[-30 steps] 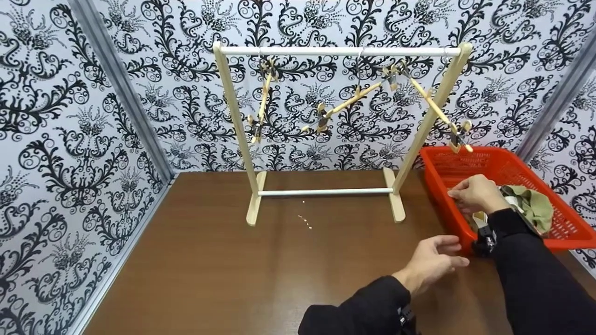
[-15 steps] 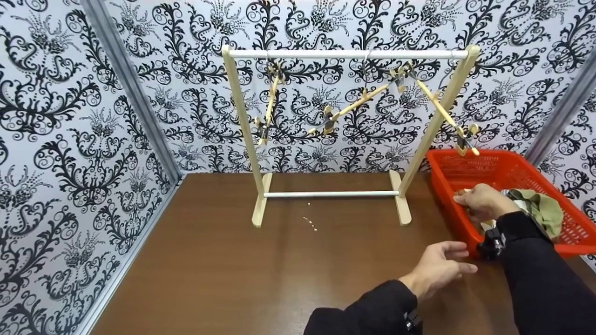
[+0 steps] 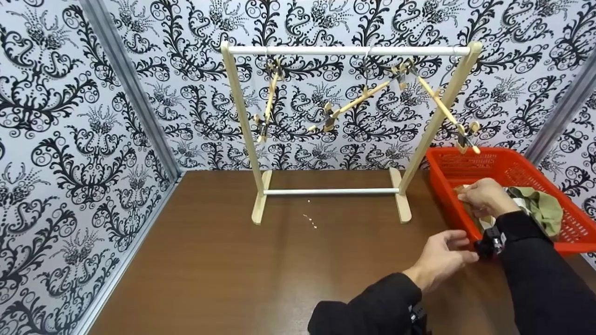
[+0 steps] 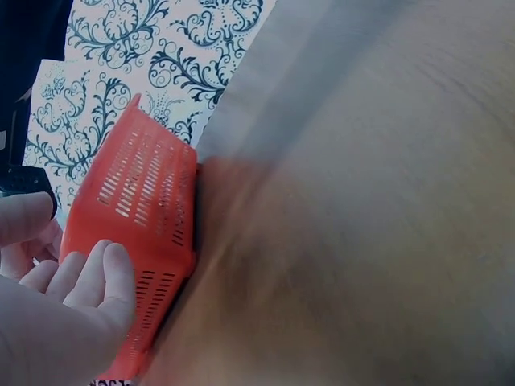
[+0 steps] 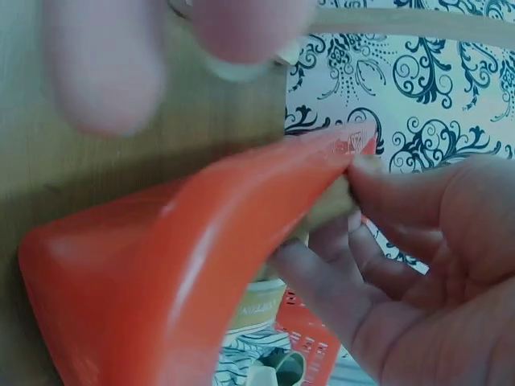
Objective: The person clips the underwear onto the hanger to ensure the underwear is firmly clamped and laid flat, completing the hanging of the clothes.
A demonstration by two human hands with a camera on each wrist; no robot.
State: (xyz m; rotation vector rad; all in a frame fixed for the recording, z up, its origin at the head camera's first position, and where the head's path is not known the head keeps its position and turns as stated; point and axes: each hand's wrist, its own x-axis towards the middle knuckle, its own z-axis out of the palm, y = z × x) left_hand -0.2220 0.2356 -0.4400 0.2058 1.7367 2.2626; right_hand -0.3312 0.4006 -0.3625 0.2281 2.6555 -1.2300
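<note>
My right hand [image 3: 489,197] reaches into the red plastic basket [image 3: 440,177] at the right. Between its thumb and fingers it pinches a tan cloth [image 5: 330,203], most of it hidden by the hand and the basket wall. Other clothes lie in the basket, among them an olive-green garment [image 3: 542,209] and a striped cloth [image 5: 245,354]. Just outside the basket's near left corner is my left hand [image 3: 442,258], its fingers loosely extended and holding nothing. The left wrist view shows its fingers [image 4: 117,273] close to the basket's slotted side; whether they touch cannot be told.
A wooden rack [image 3: 244,116] with a white top rail [image 3: 316,51] stands at the back of the brown table [image 3: 260,270]. Three small clip hangers hang from the rail, including the tilted middle hanger [image 3: 363,97]. The right hanger [image 3: 437,100] reaches over the basket's rear edge. Patterned walls enclose the table.
The right hand's fingers have closed on the tan cloth inside the basket. My left hand has stayed near the basket corner. The head view has shifted slightly.
</note>
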